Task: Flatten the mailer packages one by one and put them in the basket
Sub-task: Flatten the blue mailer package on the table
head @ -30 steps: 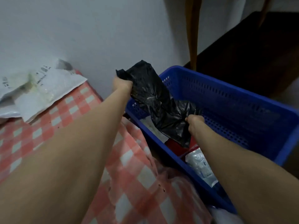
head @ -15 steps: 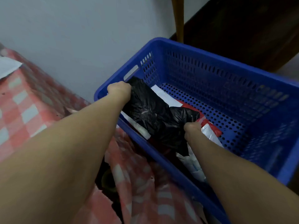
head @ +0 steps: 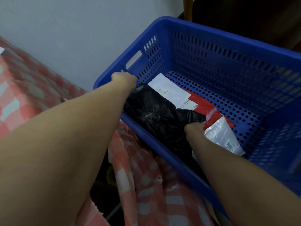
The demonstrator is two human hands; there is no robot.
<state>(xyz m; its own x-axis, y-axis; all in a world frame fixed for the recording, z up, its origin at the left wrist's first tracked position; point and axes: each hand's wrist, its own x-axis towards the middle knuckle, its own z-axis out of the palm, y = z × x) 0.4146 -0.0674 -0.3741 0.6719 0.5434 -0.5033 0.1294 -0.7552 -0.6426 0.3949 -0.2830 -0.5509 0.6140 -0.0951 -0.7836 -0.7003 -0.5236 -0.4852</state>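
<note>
Black mailer (head: 153,111) lies in the basket (head: 228,35) along its near wall, its long axis running from the left corner rightward. The left hand (head: 124,79) grips its left end in a closed fist. The right hand (head: 194,128) pinches its right end. One white mailer (head: 169,88), one red mailer (head: 205,103) and one silvery mailer (head: 223,136) lie beside it, four in all.

Red and white checked cloth (head: 146,185) at seven o'clock, rumpled and hanging down. Plain grey wall (head: 73,30) at eleven o'clock. Dark wooden furniture (head: 244,17) at one o'clock, light brown post (head: 187,7) just beside it.
</note>
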